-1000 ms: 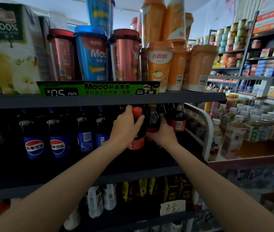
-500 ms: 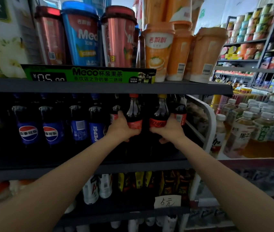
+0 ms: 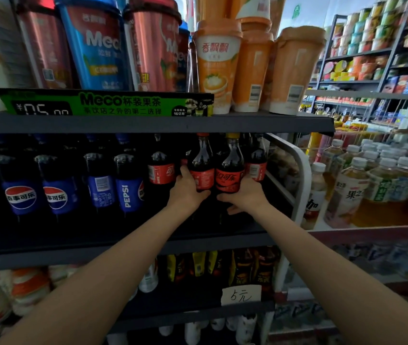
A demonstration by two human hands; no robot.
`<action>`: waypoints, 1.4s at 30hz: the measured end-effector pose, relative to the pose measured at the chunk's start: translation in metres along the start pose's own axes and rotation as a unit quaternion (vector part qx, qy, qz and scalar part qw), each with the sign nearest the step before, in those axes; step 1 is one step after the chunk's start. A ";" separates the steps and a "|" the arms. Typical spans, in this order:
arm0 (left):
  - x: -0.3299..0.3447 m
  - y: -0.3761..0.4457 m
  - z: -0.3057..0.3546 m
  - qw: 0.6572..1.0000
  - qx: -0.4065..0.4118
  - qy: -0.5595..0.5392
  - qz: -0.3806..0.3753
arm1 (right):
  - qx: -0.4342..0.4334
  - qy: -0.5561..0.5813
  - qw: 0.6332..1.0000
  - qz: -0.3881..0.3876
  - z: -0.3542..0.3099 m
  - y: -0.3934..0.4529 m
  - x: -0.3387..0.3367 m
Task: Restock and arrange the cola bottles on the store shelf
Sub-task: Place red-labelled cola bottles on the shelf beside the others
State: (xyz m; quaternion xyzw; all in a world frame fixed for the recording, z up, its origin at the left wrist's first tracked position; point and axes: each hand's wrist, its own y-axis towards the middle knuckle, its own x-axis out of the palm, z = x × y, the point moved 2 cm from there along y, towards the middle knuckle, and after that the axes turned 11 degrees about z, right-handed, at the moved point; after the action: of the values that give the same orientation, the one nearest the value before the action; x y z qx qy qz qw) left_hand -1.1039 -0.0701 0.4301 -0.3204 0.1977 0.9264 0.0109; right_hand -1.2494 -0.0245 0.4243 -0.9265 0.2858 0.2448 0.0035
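Note:
Two red-labelled cola bottles stand upright side by side on the dark middle shelf (image 3: 123,255). My left hand (image 3: 185,190) grips the red-capped cola bottle (image 3: 201,168) low on its label. My right hand (image 3: 246,195) grips the yellow-capped cola bottle (image 3: 230,170) at its lower body. More red-labelled cola bottles stand beside them, one to the left (image 3: 160,170) and one to the right (image 3: 256,163). Blue-labelled Pepsi bottles (image 3: 128,192) fill the shelf's left part.
The upper shelf's edge (image 3: 247,123) hangs just over the bottle caps and carries tall drink cups (image 3: 219,63). A white shelf end frame (image 3: 302,175) closes the right side, with tea bottles (image 3: 347,192) beyond it. Snack packets and a handwritten price tag (image 3: 240,295) sit below.
The two cola bottles have come down from a tilted lift to stand upright on the shelf, and both hands have slid lower on them. The camera has dipped and moved closer.

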 end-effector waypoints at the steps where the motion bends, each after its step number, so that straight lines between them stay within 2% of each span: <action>1: 0.002 0.002 0.000 1.000 0.004 0.002 0.000 | -0.007 0.004 1.000 0.008 0.000 -0.001 0.001; 9: 0.008 0.010 0.000 1.000 0.004 0.016 -0.002 | -0.003 0.005 0.999 0.035 -0.002 0.001 0.012; 19: 0.007 0.022 -0.003 0.999 -0.004 0.030 -0.015 | -0.006 -0.056 0.996 0.074 -0.002 0.020 0.027; 25: 0.008 0.019 -0.011 0.999 0.014 0.051 0.010 | -0.029 -0.083 0.992 0.093 0.000 0.026 0.031; 28: 0.009 0.012 -0.010 0.998 0.015 0.060 0.022 | -0.028 -0.100 0.992 0.076 -0.004 0.026 0.029; 33: 0.004 -0.011 -0.018 0.993 0.045 0.105 0.037 | -0.034 -0.230 0.972 0.020 -0.007 0.008 0.007; 35: -0.003 -0.023 -0.024 0.988 0.092 0.114 0.053 | -0.051 -0.206 0.977 0.001 -0.010 -0.002 0.009; 37: -0.013 -0.033 -0.030 0.976 0.149 0.139 0.083 | -0.081 -0.112 0.990 -0.028 -0.020 -0.016 0.023; 39: -0.032 -0.042 -0.036 0.963 0.191 0.142 0.122 | -0.149 -0.068 0.986 -0.023 -0.039 -0.034 0.040; 42: -0.079 -0.057 -0.055 0.953 0.219 0.130 0.164 | -0.274 -0.051 0.960 -0.010 -0.078 -0.070 0.080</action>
State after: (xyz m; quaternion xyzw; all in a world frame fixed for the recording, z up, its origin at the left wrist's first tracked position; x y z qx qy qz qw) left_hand -1.0010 -0.0297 0.4176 -0.3913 0.4455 0.7994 -0.0972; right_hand -1.1191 -0.0196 0.4470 -0.8810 0.1977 0.3610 -0.2336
